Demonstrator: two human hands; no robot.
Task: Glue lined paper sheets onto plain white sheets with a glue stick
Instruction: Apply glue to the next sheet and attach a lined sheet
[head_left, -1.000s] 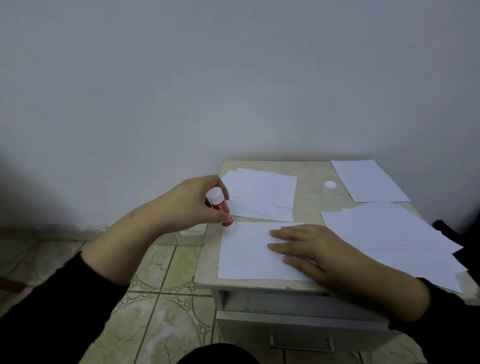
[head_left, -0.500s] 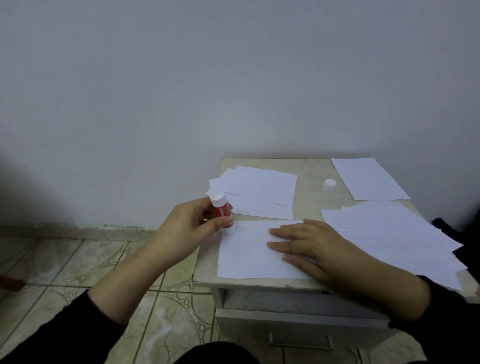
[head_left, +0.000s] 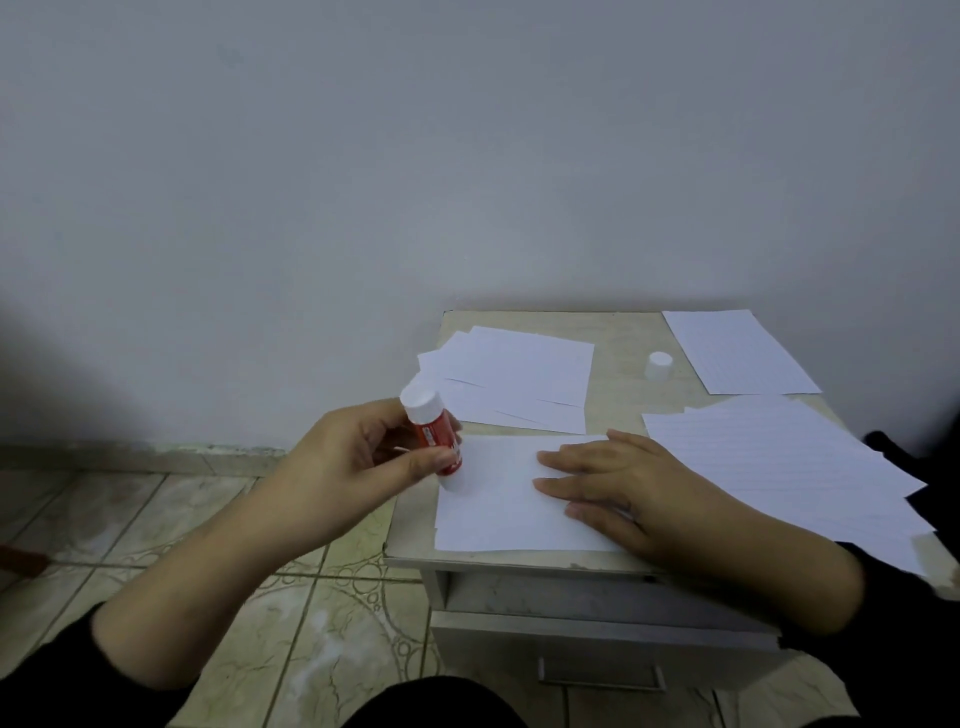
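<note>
The left hand (head_left: 358, 462) pinches the red-and-white glue stick (head_left: 434, 441), tip tilted down onto the white sheet's (head_left: 498, 509) near-left corner; the right hand (head_left: 623, 483), spread flat, pins that sheet just beside it.

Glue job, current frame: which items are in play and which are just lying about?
In play:
left hand holding glue stick
right hand flat on white sheet
lined sheets
plain sheet stack
glue cap

Lying about:
bedside table (work surface only)
drawer handle
tiled floor
</note>
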